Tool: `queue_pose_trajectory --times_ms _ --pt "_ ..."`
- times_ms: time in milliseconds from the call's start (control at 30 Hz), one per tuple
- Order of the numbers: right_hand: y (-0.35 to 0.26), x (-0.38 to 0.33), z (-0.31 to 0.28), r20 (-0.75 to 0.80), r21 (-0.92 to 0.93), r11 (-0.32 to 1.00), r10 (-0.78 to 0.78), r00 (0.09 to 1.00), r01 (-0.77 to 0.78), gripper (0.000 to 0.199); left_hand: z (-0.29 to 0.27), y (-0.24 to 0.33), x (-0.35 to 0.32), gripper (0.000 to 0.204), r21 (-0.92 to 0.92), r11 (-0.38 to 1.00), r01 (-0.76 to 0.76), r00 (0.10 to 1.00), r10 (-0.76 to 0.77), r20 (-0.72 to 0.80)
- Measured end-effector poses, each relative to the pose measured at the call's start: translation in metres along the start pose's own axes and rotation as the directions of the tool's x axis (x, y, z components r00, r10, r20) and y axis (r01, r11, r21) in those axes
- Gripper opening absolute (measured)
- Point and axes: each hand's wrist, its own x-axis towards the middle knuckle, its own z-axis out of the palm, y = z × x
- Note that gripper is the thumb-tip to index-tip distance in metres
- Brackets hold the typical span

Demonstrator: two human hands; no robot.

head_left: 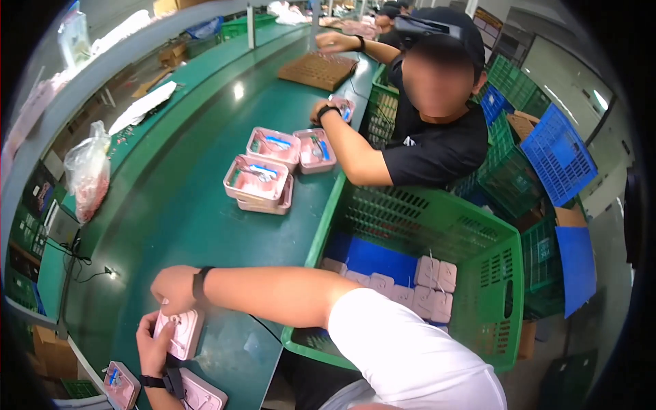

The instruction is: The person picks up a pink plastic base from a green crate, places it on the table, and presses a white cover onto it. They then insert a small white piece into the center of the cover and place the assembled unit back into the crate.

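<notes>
On the green work surface, my left hand [152,345] grips a pink square plastic case [187,338] by its left side, thumb over the top face. A small dark part shows near the middle of that face. My right hand [174,288] is just above the far edge of the case, its fingers curled down; whatever is between them is hidden. Close to my left wrist lies a second pink case [203,395], with a thin wire on it. Left of that wrist stands an open pink case half [121,384] with a blue part inside.
Stacked open pink cases [256,179] with blue parts and wires sit farther up the green table [205,225]. A green crate [507,301] at my right holds several pink cases. Across from me a co-worker [437,130] reaches over the table toward a brown tray [318,70].
</notes>
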Motion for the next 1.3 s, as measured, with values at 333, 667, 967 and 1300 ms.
queue_pose_trajectory --times_ms 333,667,967,1300 --pt "-0.004 0.002 -0.004 0.024 -0.046 0.999 0.001 1.000 0.000 0.021 -0.001 0.000 -0.001 0.038 0.015 1.000 -0.018 1.000 0.017 0.018" --pt "0.002 0.004 -0.008 0.063 -0.095 0.995 0.010 0.998 -0.004 0.023 0.008 0.010 -0.003 0.037 0.032 0.999 0.001 1.000 -0.001 0.002" --pt "0.009 0.011 -0.005 0.072 -0.056 0.993 -0.101 0.992 0.106 0.028 -0.005 -0.003 -0.012 0.036 0.103 0.985 -0.135 0.991 0.137 -0.009" --pt "0.005 0.009 -0.031 -0.029 -0.001 0.993 -0.115 0.993 0.115 0.027 -0.006 0.028 -0.016 0.031 0.266 0.895 -0.358 0.928 0.374 -0.010"
